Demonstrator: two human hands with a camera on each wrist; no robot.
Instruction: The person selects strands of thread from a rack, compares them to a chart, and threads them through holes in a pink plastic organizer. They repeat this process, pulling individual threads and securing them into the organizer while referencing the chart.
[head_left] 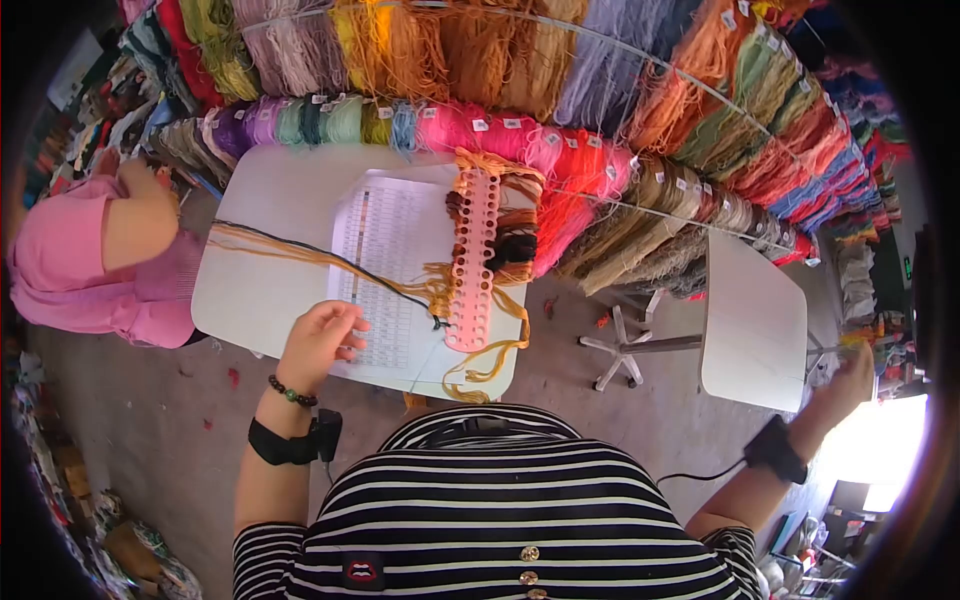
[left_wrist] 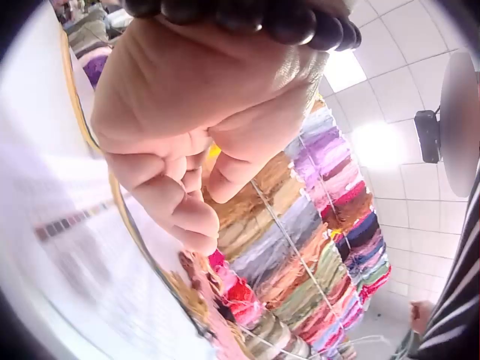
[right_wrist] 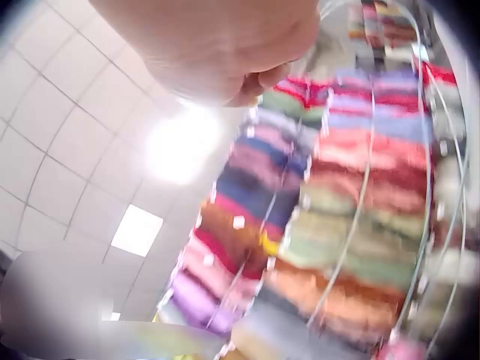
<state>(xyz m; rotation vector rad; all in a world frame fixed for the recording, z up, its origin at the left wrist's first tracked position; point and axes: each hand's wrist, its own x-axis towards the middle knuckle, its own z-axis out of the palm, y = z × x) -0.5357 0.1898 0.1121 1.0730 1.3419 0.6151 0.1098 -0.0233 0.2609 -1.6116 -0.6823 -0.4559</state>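
Over the near edge of the white table, the left hand hovers beside a printed sheet, its fingers loosely bent with nothing seen in them; the left wrist view shows this hand from the palm side. A pink holed card bears orange, brown and black threads. Long tan and black strands lie across the sheet, left of the card. Far out on the right is the right hand, near something yellow; in the right wrist view this hand has bent fingers, their tips mostly hidden.
Hanks of coloured thread hang on rails behind the table and to the right. A person in pink is at the left. A second white tabletop and a wheeled base stand at the right.
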